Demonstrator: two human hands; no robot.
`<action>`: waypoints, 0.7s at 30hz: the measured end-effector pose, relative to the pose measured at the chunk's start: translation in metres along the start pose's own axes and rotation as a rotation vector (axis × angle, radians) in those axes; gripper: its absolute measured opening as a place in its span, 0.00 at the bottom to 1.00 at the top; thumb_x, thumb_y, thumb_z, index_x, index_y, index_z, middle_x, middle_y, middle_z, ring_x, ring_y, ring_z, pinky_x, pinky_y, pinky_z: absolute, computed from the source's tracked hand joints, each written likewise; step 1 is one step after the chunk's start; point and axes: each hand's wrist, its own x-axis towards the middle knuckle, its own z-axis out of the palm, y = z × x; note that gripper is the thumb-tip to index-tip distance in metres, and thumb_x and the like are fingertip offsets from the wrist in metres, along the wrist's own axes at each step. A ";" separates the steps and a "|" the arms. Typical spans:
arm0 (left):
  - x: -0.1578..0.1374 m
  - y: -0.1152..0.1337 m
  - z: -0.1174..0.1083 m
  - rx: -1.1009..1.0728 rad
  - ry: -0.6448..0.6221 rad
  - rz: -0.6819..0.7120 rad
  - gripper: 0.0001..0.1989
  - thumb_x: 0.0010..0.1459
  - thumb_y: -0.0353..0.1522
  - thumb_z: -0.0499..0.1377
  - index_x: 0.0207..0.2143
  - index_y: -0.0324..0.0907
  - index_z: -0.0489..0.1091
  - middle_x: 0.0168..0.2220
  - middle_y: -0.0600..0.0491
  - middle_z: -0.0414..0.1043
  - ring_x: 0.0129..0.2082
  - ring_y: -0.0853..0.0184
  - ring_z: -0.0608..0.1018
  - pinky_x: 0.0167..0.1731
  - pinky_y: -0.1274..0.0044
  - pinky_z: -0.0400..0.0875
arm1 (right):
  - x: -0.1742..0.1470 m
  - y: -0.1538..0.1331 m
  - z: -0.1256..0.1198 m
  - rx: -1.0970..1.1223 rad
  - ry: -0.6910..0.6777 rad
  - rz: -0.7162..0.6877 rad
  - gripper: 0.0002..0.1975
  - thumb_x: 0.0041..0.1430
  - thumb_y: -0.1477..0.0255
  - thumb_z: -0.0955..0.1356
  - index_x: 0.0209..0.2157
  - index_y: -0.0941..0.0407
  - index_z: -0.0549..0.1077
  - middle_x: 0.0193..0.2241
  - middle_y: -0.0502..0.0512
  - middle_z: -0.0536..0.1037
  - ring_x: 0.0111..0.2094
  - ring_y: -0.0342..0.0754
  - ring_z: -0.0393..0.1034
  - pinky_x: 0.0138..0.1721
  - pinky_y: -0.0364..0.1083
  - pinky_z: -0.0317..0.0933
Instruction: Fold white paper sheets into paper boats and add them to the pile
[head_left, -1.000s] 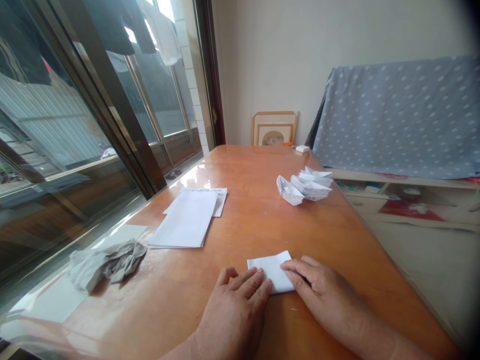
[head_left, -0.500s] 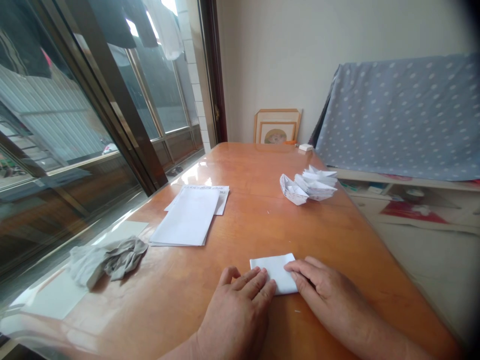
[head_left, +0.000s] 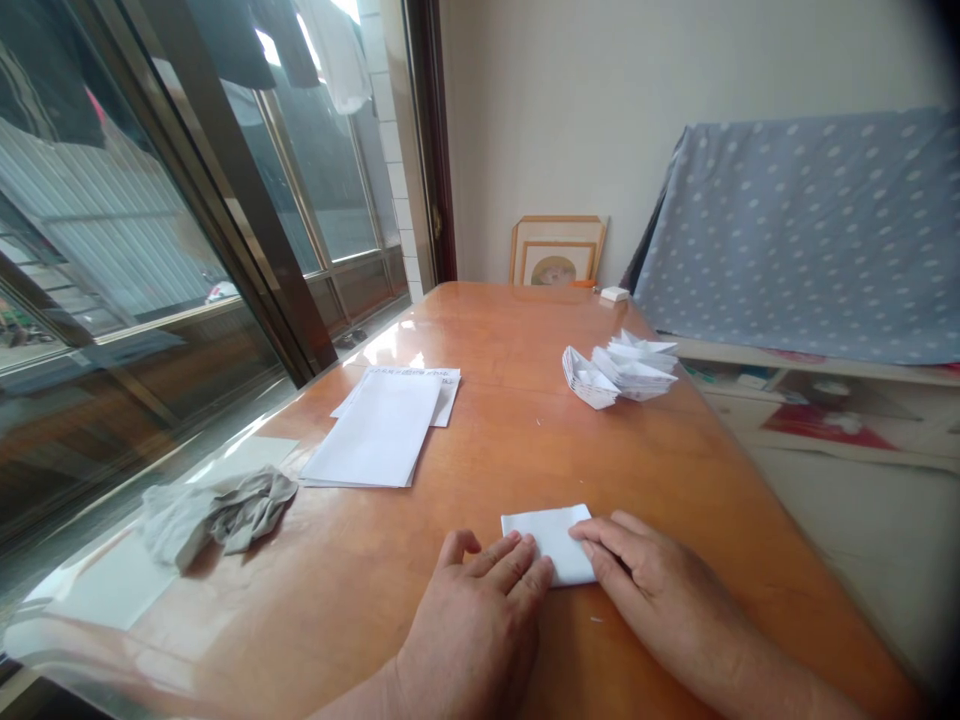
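A small folded sheet of white paper (head_left: 562,545) lies flat on the wooden table in front of me. My left hand (head_left: 476,620) rests on its left part, fingers stretched out and lying on the paper, the thumb bent off to the side. At the right edge of the paper, my right hand (head_left: 660,590) has its thumb and forefinger close together on the border, pinching it. Its other fingers are curled and partly hidden. Farther off to the right stand several folded paper boats (head_left: 622,368), nested in groups.
Flat sheets of paper (head_left: 379,430) are stacked left of centre, some with writing. A crumpled grey cloth (head_left: 251,510) lies at the table's left side. A small white box (head_left: 614,294) sits at the far end, near a leaning picture frame (head_left: 559,250). Glass doors border the left.
The view has shifted very slightly. Both hands keep the same place on the folded paper, and nothing else has visibly moved.
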 end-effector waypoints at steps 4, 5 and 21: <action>0.002 0.003 -0.003 0.017 -0.023 -0.020 0.14 0.62 0.26 0.52 0.48 0.45 0.69 0.50 0.49 0.76 0.50 0.57 0.77 0.46 0.62 0.62 | 0.000 -0.003 -0.003 0.013 0.022 -0.010 0.16 0.67 0.62 0.60 0.45 0.47 0.78 0.35 0.55 0.76 0.34 0.51 0.73 0.40 0.48 0.66; 0.002 0.004 -0.004 0.024 -0.031 -0.020 0.14 0.63 0.26 0.52 0.49 0.45 0.69 0.50 0.49 0.76 0.50 0.57 0.77 0.47 0.62 0.61 | -0.001 -0.005 -0.004 0.014 0.035 -0.013 0.16 0.66 0.63 0.61 0.45 0.47 0.79 0.34 0.55 0.76 0.34 0.51 0.73 0.40 0.48 0.66; -0.002 0.004 -0.008 0.155 -0.104 0.060 0.19 0.69 0.30 0.49 0.60 0.48 0.64 0.57 0.47 0.72 0.58 0.56 0.72 0.54 0.59 0.58 | -0.005 -0.016 -0.012 -0.176 0.042 -0.022 0.15 0.66 0.70 0.61 0.47 0.49 0.78 0.33 0.52 0.72 0.33 0.46 0.70 0.35 0.43 0.58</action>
